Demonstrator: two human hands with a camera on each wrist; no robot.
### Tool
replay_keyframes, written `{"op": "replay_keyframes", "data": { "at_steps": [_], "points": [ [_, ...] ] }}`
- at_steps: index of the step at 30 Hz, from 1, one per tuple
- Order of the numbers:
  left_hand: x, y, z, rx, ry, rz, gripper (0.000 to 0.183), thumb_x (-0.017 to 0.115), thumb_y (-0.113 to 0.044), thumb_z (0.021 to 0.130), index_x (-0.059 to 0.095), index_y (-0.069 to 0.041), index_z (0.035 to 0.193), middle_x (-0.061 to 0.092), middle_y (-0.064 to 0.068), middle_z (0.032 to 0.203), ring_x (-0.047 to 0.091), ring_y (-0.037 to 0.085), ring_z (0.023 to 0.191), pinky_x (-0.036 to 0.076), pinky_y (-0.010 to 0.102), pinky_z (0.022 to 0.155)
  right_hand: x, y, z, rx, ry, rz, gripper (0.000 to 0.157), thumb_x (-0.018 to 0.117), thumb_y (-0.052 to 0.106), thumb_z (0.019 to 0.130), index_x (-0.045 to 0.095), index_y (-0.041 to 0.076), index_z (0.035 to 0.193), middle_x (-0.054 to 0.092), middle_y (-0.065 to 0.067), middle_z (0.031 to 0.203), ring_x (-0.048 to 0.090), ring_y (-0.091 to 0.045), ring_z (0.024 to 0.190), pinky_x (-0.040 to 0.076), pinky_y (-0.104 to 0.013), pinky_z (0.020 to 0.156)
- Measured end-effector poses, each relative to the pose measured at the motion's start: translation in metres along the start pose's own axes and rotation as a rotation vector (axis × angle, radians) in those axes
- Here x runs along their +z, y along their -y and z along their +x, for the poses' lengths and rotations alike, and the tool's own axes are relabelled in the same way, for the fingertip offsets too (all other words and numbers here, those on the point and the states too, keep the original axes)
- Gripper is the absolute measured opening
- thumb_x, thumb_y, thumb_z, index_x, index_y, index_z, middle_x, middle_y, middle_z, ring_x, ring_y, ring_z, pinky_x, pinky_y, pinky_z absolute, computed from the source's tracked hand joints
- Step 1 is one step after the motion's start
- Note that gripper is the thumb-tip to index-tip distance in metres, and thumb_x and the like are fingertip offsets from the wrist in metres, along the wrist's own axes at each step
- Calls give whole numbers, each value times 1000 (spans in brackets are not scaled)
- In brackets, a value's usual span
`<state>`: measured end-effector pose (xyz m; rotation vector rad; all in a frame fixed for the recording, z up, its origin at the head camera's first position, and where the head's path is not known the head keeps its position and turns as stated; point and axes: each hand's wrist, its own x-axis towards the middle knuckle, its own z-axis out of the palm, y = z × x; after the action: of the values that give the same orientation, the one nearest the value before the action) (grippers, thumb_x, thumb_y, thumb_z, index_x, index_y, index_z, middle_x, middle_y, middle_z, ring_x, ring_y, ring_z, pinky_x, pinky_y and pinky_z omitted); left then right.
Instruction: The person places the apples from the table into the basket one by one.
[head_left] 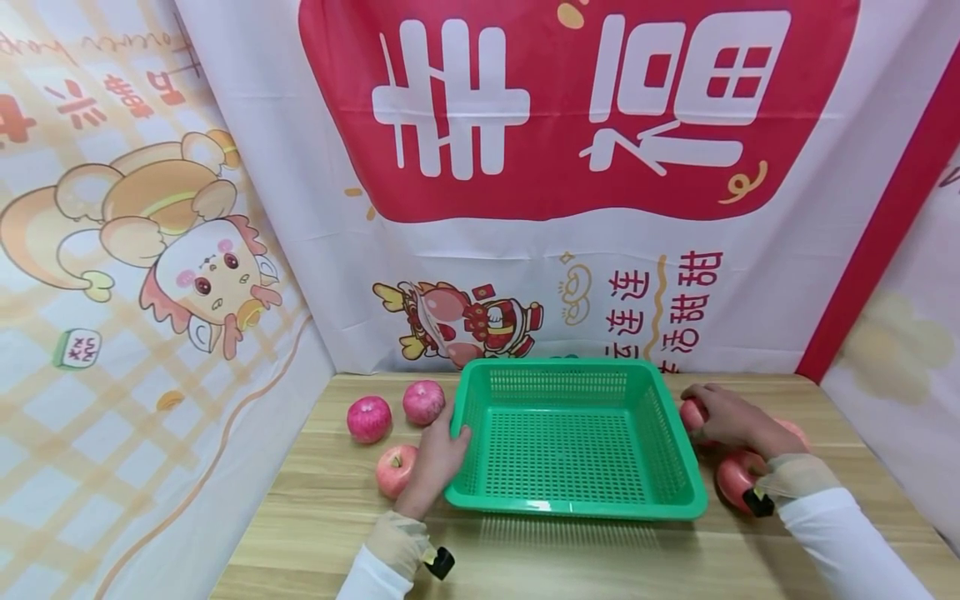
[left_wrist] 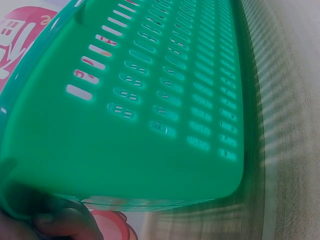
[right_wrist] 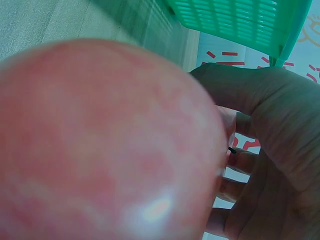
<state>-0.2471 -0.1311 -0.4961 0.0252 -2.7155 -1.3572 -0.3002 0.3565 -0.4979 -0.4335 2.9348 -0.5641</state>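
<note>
While the head view showed both hands at once, it set a green, rectangular, slotted plastic basket (head_left: 558,454) centrally on a pale wood-grain tabletop (head_left: 292,517). The left hand (head_left: 441,454) gripped the basket's left rim, its thumb over the inner wall. Near that hand sat three round apples: two deep-pink ones (head_left: 369,419) (head_left: 423,402) towards the back and a paler red one (head_left: 395,471) beside the wrist. Just beyond the basket's right wall, the right hand (head_left: 726,417) held a small-looking, round red apple (head_left: 692,414); a larger-looking, glossy red apple (head_left: 737,479) lay below its wrist, and a pale pink apple (head_left: 793,432) was partly hidden behind the forearm.

The left wrist view added the basket's outer wall, its rows of slots and the striped shadow (left_wrist: 272,115) cast on the tabletop. Curled fingers (left_wrist: 65,222) met the rim at lower left, partly lost in shade.

The right wrist view was largely filled by a blurred red apple in the foreground. Behind it, the thumb and spread fingers bent around the held apple, parted by roughly its breadth; only a strip of its skin and a dark stem (right_wrist: 232,150) showed.
</note>
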Motion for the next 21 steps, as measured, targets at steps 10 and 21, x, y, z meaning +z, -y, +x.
{"op": "replay_keyframes", "data": {
  "at_steps": [10, 21],
  "points": [
    [0, 1, 0, 13, -7, 1, 62, 62, -12, 103, 43, -7, 162, 66, 28, 139, 70, 34, 109, 60, 56, 94, 1, -1, 0, 1, -8, -1, 75, 87, 25, 73, 59, 0, 138, 58, -31, 137, 59, -49, 118, 51, -70, 98],
    [0, 0, 0, 35, -17, -5, 60, 62, -9, 102, 45, -4, 160, 68, 29, 136, 70, 35, 108, 60, 56, 94, 2, -1, -3, -34, -56, -13, 76, 87, 28, 72, 61, 0, 137, 60, -30, 133, 61, -48, 115, 52, -70, 96]
  ]
}}
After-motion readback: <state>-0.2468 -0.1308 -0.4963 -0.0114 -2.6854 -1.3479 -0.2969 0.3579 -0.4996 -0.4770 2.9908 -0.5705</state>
